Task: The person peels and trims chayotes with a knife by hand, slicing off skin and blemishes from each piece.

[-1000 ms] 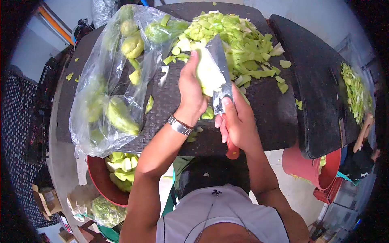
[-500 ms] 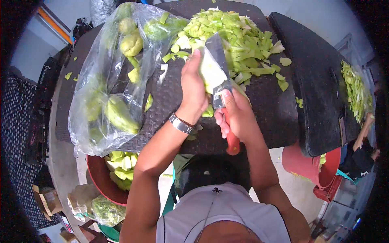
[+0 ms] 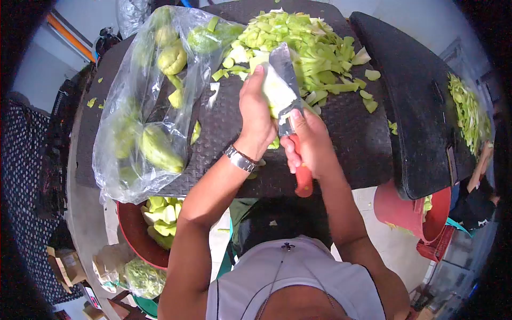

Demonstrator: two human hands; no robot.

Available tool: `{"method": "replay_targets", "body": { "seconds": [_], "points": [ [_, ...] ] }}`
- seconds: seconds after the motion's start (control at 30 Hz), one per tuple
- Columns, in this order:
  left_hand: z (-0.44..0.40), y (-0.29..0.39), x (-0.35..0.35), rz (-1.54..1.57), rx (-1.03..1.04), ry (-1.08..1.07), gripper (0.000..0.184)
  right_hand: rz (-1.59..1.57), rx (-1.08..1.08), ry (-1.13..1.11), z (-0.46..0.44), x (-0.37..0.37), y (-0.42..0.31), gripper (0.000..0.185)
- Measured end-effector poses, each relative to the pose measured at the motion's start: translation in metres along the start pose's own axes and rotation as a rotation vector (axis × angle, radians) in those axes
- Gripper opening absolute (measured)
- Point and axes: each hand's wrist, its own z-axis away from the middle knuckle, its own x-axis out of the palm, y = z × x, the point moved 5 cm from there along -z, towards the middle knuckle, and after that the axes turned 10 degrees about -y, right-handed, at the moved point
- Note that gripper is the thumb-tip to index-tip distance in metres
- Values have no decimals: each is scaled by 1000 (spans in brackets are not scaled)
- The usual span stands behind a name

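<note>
My left hand (image 3: 257,109) is closed round a pale, peeled green vegetable (image 3: 276,92) above the dark woven table. In my right hand (image 3: 311,141) is a knife with a red handle (image 3: 303,180); its broad blade (image 3: 284,66) points away from me and lies against the vegetable's right side. Just beyond both hands a large heap of cut green pieces (image 3: 293,37) covers the table's far part. A clear plastic bag (image 3: 144,181) with several whole green vegetables (image 3: 158,148) lies to the left of my left hand.
Below the table's left edge stands a red tub (image 3: 129,226) with pale green pieces. A red bucket (image 3: 392,210) is at the lower right. On the right, a black board (image 3: 416,122) adjoins the table, with shredded greens (image 3: 466,114) and another person's hand (image 3: 484,160) beyond.
Both hands still hold the vegetable and knife, with the blade and red handle shifted slightly. The whole view has moved a little.
</note>
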Motion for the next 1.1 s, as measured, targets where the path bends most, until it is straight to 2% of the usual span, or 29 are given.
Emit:
{"method": "replay_targets", "body": {
  "seconds": [0.1, 0.13, 0.23, 0.3, 0.37, 0.43, 0.53, 0.57, 0.6, 0.63, 0.73, 0.83, 0.93, 1.0, 1.1],
  "points": [
    [2, 9, -1, 61, 17, 32, 32, 111, -80, 89, -5, 7, 1, 26],
    [-1, 12, -1, 170, 27, 52, 31, 170, -120, 159, -6, 5, 2, 23],
    [-13, 31, -11, 253, 71, 93, 47, 328, -265, 276, 1, 4, -18, 23],
    [-12, 40, -8, 357, 18, 5, 55, 653, -366, 337, 7, 4, -38, 29],
    [-12, 43, -3, 406, -31, -98, 62, 768, -537, 335, 19, 22, -66, 39],
    [-13, 44, 2, 397, -75, -218, 68, 841, -355, 266, 20, 22, -79, 39],
    [-8, 47, 5, 354, -96, -193, 70, 990, -206, 181, 16, 12, -64, 37],
    [-11, 46, 5, 405, -94, -304, 71, 1049, -173, 154, 15, 11, -56, 38],
    [-13, 47, 4, 457, -93, -412, 71, 1049, -202, 154, 17, 19, -56, 51],
    [-12, 47, 4, 510, -93, -517, 72, 1030, -198, 141, 17, 21, -49, 52],
    [-12, 40, -1, 494, -62, -486, 73, 1000, -159, 88, 16, 26, -36, 55],
    [-10, 44, 6, 498, -40, -474, 73, 973, -133, 100, 13, 30, -30, 49],
    [-9, 46, 8, 484, -8, -429, 71, 976, -179, 79, 13, 33, -31, 44],
    [-9, 45, 7, 473, 6, -403, 70, 1109, -353, 32, 14, 36, -31, 42],
    [-8, 46, 5, 365, 54, -332, 69, 1111, -388, 8, 11, 38, -32, 46]
  ]
}}
